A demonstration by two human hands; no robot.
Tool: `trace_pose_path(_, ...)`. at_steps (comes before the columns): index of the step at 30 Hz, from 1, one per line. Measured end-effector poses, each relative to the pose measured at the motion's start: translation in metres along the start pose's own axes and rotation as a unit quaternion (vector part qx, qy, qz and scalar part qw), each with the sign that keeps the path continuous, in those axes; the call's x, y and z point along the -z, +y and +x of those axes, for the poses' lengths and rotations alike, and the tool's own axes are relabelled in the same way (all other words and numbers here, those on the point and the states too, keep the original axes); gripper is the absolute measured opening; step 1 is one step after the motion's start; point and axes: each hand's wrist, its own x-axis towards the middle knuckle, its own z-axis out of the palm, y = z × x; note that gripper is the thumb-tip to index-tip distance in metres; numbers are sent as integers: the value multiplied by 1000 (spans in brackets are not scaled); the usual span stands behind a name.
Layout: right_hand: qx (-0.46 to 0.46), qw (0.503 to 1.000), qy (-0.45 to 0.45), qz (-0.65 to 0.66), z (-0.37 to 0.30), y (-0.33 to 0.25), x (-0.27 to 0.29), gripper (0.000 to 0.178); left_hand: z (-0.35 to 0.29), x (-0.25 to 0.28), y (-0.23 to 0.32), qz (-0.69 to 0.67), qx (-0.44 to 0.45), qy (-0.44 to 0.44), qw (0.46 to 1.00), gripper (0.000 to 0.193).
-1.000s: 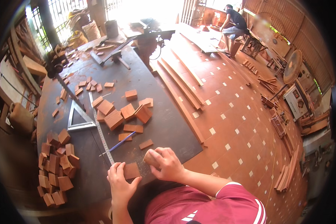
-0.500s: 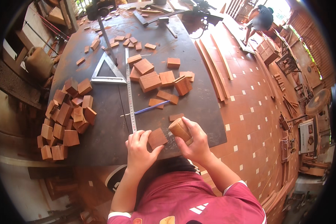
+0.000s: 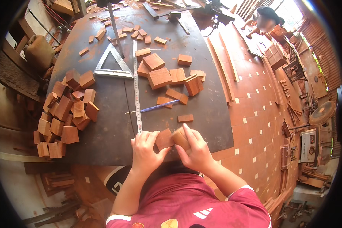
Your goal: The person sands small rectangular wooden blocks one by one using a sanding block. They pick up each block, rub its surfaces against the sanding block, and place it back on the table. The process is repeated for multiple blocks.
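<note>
Near the table's front edge my left hand (image 3: 145, 149) is closed on a reddish-brown wooden block (image 3: 163, 139), thumb at its near side and fingers at its left. My right hand (image 3: 196, 151) grips a paler, rounded wooden piece (image 3: 180, 139), like a short cylinder. Its end meets or overlaps the block's right edge; whether they press together I cannot tell. Just beyond the right hand lies a small flat wooden block (image 3: 185, 118). A blue pen (image 3: 159, 106) and a steel ruler strip (image 3: 137, 91) lie farther off on the dark table (image 3: 106, 133).
Wooden blocks are heaped at the left (image 3: 63, 127), with another group of blocks (image 3: 159, 78) past the pen. A metal triangle square (image 3: 114, 73) lies beside the ruler. At the far right, a person (image 3: 266, 22) bends over a board; long planks (image 3: 220, 68) rest on the tiled floor.
My right hand has brought the rounded piece left and down against the held block. The small block beyond it shows more fully. The whole view has shifted slightly.
</note>
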Motion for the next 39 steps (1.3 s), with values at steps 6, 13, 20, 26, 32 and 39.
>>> trace_pose_path(6,12,999,44,5,19,3,-19,79,0,-2,3,-1,17,13,1000,62)
trace_pose_path(13,0,999,33,4,14,-1,-13,76,0,-5,0,0,-3,16,1000,63)
trace_pose_path(20,-1,999,41,-1,5,-8,-12,76,2,-1,0,-4,1,13,1000,60)
trace_pose_path(26,13,998,57,2,21,2,-20,75,5,-4,3,10,-14,4,1000,60)
trace_pose_path(32,34,999,36,17,2,-15,-8,76,2,-4,-2,11,-8,3,1000,60)
trace_pose_path(39,-33,996,76,17,21,-3,-21,76,2,-7,1,8,0,10,1000,59)
